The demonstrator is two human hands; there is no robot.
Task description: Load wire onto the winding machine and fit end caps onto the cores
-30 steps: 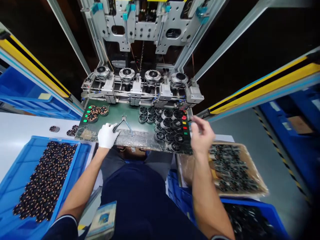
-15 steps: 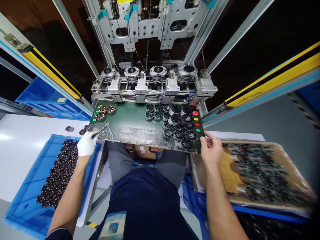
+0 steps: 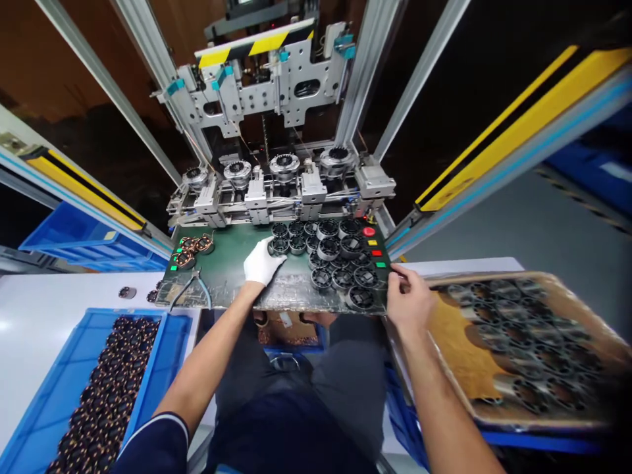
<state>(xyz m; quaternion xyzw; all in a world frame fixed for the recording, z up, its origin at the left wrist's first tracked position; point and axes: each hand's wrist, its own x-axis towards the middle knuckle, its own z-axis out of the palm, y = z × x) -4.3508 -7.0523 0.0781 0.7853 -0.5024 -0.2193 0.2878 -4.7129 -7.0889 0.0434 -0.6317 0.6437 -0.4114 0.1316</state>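
My left hand (image 3: 263, 262), in a white glove, is at the front left black ring core (image 3: 279, 246) of the group on the green work plate (image 3: 232, 260); its fingers close around that core's edge. My bare right hand (image 3: 409, 296) rests at the right edge of the plate, thumb and fingers curled near the colored buttons; whether they pinch anything is unclear. More black cores (image 3: 340, 278) stand in rows on the right half of the plate, some stacked. Copper-wound cores (image 3: 187, 250) sit at the left. Pliers (image 3: 196, 275) lie near the front left edge.
A machine with a row of round holders (image 3: 285, 164) stands behind the plate. A blue tray (image 3: 148, 375) of wound cores is at the left, a carton (image 3: 459, 388) of metal cores at the right. Slanted yellow bars (image 3: 99, 191) flank both sides.
My left hand has let go of the pliers and moved right to the black cores. The pliers now lie on the plate. The view has shifted, while my right hand stays at the plate's right edge.
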